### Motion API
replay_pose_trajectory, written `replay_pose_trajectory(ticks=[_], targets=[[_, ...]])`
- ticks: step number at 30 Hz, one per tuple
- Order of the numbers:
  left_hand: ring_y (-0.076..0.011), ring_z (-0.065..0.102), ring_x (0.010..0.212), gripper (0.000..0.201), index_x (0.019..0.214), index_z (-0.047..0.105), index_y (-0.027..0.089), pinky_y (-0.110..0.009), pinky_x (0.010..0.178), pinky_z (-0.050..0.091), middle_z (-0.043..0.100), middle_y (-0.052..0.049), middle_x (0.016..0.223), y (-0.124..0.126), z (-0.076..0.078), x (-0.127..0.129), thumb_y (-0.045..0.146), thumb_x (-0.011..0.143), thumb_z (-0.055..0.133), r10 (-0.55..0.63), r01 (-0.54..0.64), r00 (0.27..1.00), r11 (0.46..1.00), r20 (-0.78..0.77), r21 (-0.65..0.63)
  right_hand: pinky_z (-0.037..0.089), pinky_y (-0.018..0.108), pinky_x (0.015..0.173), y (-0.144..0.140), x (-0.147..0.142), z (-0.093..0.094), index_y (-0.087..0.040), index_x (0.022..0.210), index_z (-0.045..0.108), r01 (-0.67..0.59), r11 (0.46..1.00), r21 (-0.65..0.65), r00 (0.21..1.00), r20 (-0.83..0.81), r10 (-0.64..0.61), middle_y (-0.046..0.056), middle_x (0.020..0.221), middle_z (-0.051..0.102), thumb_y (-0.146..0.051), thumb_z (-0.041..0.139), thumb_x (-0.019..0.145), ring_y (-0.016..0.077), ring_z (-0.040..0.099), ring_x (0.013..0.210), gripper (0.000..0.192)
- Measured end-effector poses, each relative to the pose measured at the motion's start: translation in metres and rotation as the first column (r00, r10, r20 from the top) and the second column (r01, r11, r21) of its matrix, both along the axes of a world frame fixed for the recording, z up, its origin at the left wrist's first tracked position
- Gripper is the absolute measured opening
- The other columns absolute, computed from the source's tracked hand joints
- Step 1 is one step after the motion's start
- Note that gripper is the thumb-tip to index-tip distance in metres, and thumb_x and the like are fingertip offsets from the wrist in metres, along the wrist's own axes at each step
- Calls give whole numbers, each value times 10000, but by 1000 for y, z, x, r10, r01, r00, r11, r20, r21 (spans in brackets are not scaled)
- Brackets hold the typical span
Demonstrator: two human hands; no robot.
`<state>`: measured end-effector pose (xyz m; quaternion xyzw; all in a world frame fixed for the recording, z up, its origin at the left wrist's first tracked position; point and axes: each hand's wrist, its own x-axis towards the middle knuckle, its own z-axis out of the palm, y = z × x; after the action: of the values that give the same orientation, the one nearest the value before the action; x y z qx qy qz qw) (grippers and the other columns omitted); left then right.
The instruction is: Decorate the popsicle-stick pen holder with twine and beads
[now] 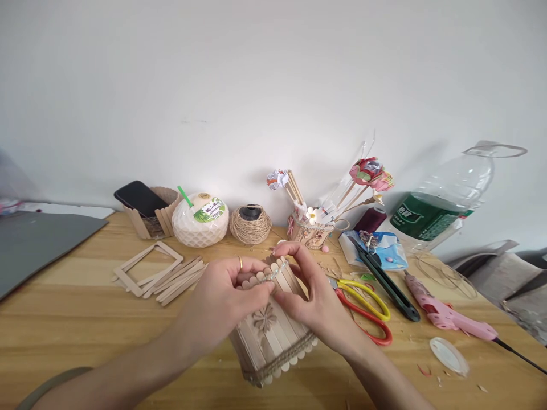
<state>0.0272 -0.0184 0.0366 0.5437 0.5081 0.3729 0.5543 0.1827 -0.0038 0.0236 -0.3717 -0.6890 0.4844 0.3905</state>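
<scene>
At lower centre both hands, left hand (222, 302) and right hand (311, 296), pinch a bead strand (273, 274) against the stick box (269, 336); the coconut label (209, 209) at centre left is unreadable.

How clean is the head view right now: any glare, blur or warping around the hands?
Head view: soft even light, no glare; left hand, right hand and stick box reasonably sharp; wide-lens warping bends the table edge and stretches the plastic bottle at right.

Bright, even daylight, soft shadows; wide-angle bending at the edges.
</scene>
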Motion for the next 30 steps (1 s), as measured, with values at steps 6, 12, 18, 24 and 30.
replay_pose_trajectory(ticks=[6,12,18,24,30], targets=[[-87,338,506,108,667,606,161,-194,465,281,429,56,559,0,1,0,259,702,576,1,-1,1000,1000,12,2,393,298,756,0,1,1,-240,982,389,15,1000,9,999,30,-15,-7,897,478,-164,548,714,176,493,866,321],[-98,390,544,111,680,620,163,-197,495,321,482,41,586,-1,-1,-1,257,719,573,-5,5,1000,1000,7,8,398,278,704,-1,0,3,-236,981,392,23,1000,0,999,40,-23,6,920,479,-181,551,708,182,483,889,321],[-88,396,521,100,669,635,163,-187,481,324,498,44,578,-1,0,1,244,699,584,10,-9,1000,1000,19,-6,389,276,709,0,1,3,-232,987,391,19,1000,-19,999,39,-18,3,932,471,-191,549,707,170,481,858,324],[-80,296,455,178,752,683,167,-194,424,252,383,65,494,-1,1,-1,266,666,562,32,-31,996,999,82,-13,405,282,708,1,4,0,-246,1001,403,-11,998,-66,999,-34,9,-1,906,469,-215,539,715,175,468,852,319],[-102,299,481,246,731,692,167,-230,467,245,389,47,487,-4,-2,-6,244,623,484,12,-20,981,999,195,39,443,261,689,1,3,-1,-267,1010,386,-39,988,-150,994,-106,23,3,921,490,-300,599,777,172,497,882,318]])
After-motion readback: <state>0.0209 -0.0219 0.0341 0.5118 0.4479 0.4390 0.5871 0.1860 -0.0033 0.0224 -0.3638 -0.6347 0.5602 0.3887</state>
